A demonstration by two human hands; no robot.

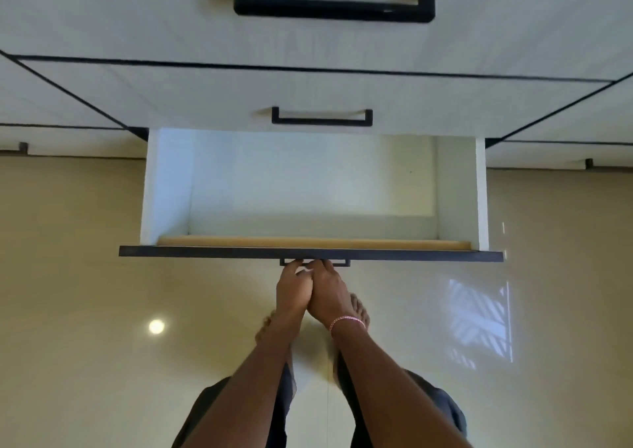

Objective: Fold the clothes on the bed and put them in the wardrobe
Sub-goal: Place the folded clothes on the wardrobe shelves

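Observation:
I look straight down the front of a white wardrobe. Its lowest drawer (459,187) stands pulled far out, and its pale inside holds no clothes. A small black handle (342,262) sits at the middle of the drawer's dark front edge (205,251). My left hand (293,288) and my right hand (327,293) are side by side, touching each other, with fingers curled round that handle. A pink thread band circles my right wrist. No clothes and no bed are in view.
Above the open drawer are two shut drawers, each with a black bar handle (334,3) (322,118). Wardrobe door panels flank the drawers left and right. Glossy beige floor tiles (85,276) surround me, and my bare feet (359,310) stand just below the drawer front.

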